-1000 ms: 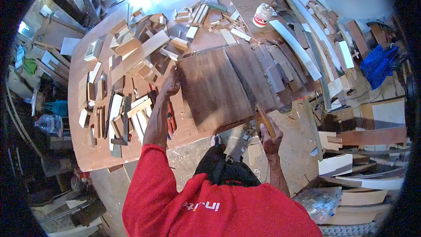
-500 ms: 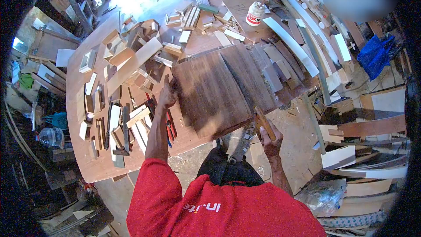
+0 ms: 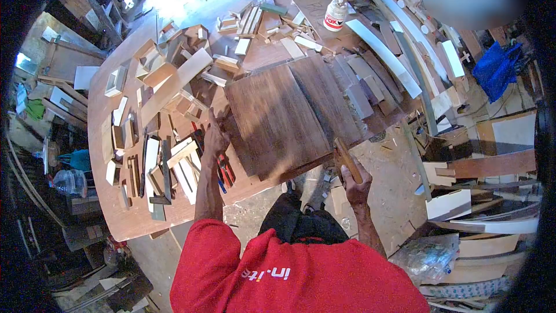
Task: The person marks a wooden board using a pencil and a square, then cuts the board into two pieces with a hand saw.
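Observation:
A wide brown wooden panel (image 3: 272, 122) lies on the table, with a second dark board (image 3: 330, 98) against its right side. My left hand (image 3: 216, 138) is at the panel's left edge, its fingers apart and pointing away from me, with nothing seen in it. Wrapped round a brown wooden tool (image 3: 346, 162), my right hand (image 3: 356, 182) is at the near edge of the boards, towards the right. The tool's far end reaches the board's edge. Its working part cannot be made out.
Wooden blocks and box pieces (image 3: 156, 72) cover the table's left side, near red-handled pliers (image 3: 225, 169). A white glue jar (image 3: 335, 15) stands at the back. Small boards (image 3: 359, 99) lie right of the panel. Long curved strips (image 3: 385, 61) run along the right.
My left hand has drawn slightly back and left from the panel's edge. My right hand still holds the tool and has barely moved.

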